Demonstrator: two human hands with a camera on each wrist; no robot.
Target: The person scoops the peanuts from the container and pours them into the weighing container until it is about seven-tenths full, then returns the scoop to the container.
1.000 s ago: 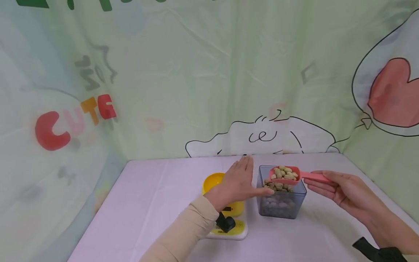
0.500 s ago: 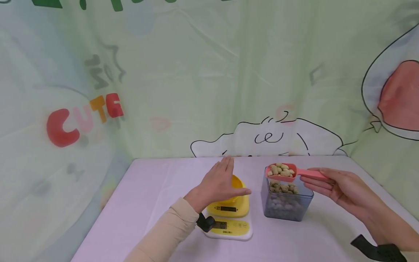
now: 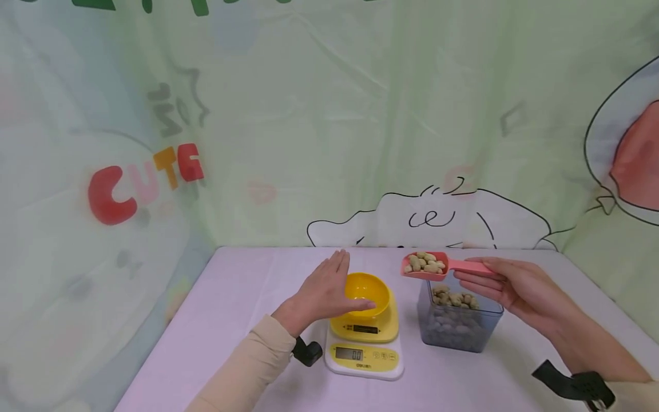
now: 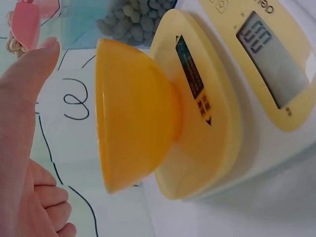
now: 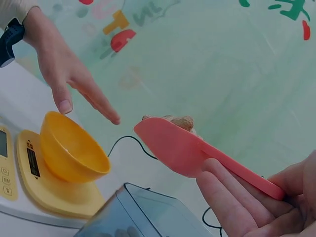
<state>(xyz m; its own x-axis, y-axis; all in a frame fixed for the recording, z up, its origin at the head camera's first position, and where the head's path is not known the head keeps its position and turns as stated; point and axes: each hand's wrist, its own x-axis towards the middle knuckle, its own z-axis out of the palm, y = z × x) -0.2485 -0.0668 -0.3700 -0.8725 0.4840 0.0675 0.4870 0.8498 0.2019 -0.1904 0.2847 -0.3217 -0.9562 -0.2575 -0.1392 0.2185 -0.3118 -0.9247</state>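
My right hand (image 3: 525, 286) grips the handle of a pink scoop (image 5: 170, 148), thumb on top and fingers beneath. Unshelled peanuts (image 3: 424, 263) fill the scoop, which is held level above the left rim of a clear bluish container (image 3: 453, 337). More peanuts lie inside that container. To its left, a yellow bowl (image 4: 136, 118) sits on a white and yellow kitchen scale (image 3: 365, 369) whose display reads 0.0. My left hand (image 3: 321, 292) hovers at the bowl's left side, fingers straight and thumb stretched across in front of the bowl, holding nothing.
A pale lilac cloth covers the table (image 3: 247, 320). Behind and to the left hangs a printed curtain (image 3: 309, 131) with cartoon drawings and letters. Each wrist wears a black strap (image 3: 571, 380).
The left hand has moved left off the bowl, uncovering it and the scale display. The loaded scoop has shifted left from over the container's middle towards the bowl. The head view has turned slightly.
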